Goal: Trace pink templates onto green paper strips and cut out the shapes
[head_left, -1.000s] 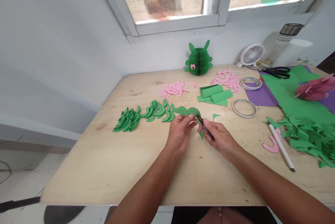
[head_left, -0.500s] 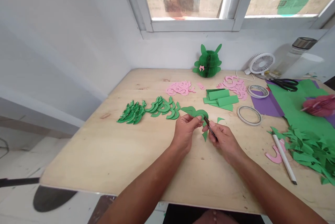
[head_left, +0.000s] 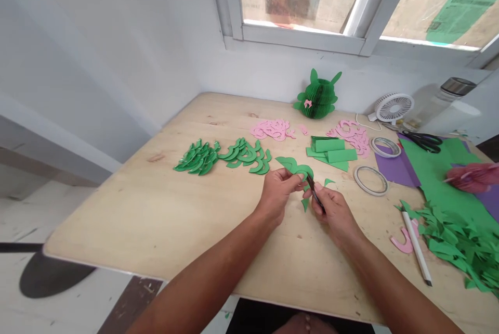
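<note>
My left hand pinches a piece of green paper with a curved, wavy edge, held above the table. In my right hand is a small pair of dark scissors, its blades at the right end of that paper. My fingers hide the handles. Just below the blades there is a pointed green scrap, and another small scrap lies to the right. Left of my hands, cut green curved pieces lie overlapped beside a denser green pile.
Folded green strips, pink cutouts and tape rolls lie beyond my hands. A green honeycomb paper figure, a fan and a bottle stand at the back. On the right are a white pen, green scraps and black-handled scissors.
The camera view has tilted and shifted slightly. Both hands keep almost the same pose, with the scissors still at the green paper's right end.
</note>
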Tool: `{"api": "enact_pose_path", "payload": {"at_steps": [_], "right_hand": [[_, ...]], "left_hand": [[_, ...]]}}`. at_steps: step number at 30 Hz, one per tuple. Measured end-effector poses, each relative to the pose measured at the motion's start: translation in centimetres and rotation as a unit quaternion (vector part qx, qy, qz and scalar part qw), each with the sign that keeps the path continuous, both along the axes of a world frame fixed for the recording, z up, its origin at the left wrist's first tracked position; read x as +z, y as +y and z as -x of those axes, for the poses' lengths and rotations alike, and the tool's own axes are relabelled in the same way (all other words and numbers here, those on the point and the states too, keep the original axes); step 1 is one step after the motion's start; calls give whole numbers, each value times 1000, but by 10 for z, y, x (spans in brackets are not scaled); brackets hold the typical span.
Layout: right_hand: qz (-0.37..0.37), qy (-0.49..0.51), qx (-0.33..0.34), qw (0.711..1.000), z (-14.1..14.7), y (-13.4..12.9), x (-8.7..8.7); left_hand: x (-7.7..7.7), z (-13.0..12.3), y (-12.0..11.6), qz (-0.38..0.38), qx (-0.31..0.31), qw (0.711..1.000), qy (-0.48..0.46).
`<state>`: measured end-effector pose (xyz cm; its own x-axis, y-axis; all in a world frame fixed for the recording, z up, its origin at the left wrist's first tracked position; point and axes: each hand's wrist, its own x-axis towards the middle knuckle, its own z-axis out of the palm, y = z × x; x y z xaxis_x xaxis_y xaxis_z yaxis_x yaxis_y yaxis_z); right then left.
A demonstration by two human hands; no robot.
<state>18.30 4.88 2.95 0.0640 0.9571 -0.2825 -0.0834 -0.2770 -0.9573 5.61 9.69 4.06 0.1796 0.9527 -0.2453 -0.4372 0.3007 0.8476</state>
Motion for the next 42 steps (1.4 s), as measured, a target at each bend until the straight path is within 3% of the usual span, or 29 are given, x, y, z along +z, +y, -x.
{"api": "enact_pose_path", "payload": {"at_steps": [42], "right_hand": [[7,-7,-4,1000,2,0,4]], "left_hand": [[3,1,-1,1,5,1000,-4]]}}
